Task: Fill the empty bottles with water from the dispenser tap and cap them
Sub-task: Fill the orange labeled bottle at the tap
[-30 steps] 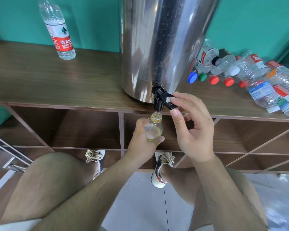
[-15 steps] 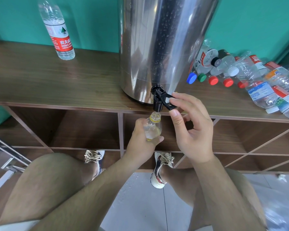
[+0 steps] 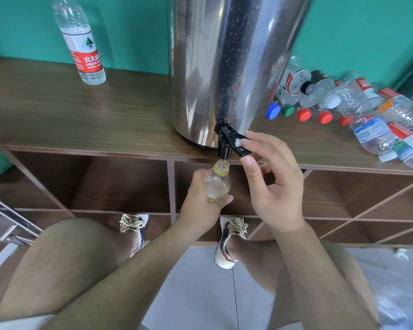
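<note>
A tall steel water dispenser (image 3: 227, 67) stands on the wooden shelf top (image 3: 57, 120), its black tap (image 3: 225, 141) over the front edge. My left hand (image 3: 202, 198) grips a small clear bottle with a yellow neck ring (image 3: 218, 181), uncapped, its mouth just under the spout. Water shows inside the bottle. My right hand (image 3: 270, 182) pinches the black tap lever (image 3: 237, 145) between thumb and forefinger.
A capped bottle with a red label (image 3: 82, 44) stands upright at the back left. A heap of empty bottles with coloured caps (image 3: 358, 110) lies to the right of the dispenser. Open cubbies (image 3: 119, 184) sit below the top. My knees and shoes are over a wet tiled floor.
Hardly anything moved. Both hands stay as before, the bottle still under the spout and the lever still pinched.
</note>
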Tool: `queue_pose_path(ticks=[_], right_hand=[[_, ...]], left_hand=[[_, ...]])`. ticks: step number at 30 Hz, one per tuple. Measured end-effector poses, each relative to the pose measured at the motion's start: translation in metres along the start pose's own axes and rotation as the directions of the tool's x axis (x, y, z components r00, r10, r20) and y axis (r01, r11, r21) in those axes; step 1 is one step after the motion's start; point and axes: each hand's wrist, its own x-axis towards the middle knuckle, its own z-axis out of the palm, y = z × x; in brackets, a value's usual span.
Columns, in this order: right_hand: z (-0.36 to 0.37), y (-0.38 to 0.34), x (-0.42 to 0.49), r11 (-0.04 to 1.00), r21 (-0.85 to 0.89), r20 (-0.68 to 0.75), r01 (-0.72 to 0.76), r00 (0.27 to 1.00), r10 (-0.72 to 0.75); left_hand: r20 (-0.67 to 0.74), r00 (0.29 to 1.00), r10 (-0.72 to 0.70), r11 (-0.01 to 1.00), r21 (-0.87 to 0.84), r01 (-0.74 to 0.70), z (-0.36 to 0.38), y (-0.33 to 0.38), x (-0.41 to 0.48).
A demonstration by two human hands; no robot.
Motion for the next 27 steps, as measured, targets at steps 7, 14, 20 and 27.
queue_pose_path(ticks=[7, 14, 20, 27], right_hand=[[-0.0002, -0.0004, 0.0006, 1.0, -0.001, 0.005, -0.001, 1.0, 0.001], [-0.0003, -0.0015, 0.001, 1.0, -0.015, 0.006, 0.002, 1.0, -0.002], [0.0001, -0.0018, 0.0017, 1.0, -0.006, 0.006, 0.005, 1.0, -0.005], [-0.0003, -0.0022, 0.0022, 1.0, -0.006, 0.008, 0.012, 1.0, -0.012]], left_hand=[[-0.009, 1.0, -0.015, 1.0, 0.01, 0.015, 0.0007, -0.001, 0.0015], [-0.015, 1.0, -0.006, 1.0, 0.003, 0.006, -0.0006, 0.0001, 0.0012], [-0.023, 1.0, 0.002, 1.0, -0.018, -0.003, -0.0011, 0.0016, 0.0005], [-0.022, 1.0, 0.008, 1.0, -0.027, -0.009, -0.0014, 0.0019, 0.0002]])
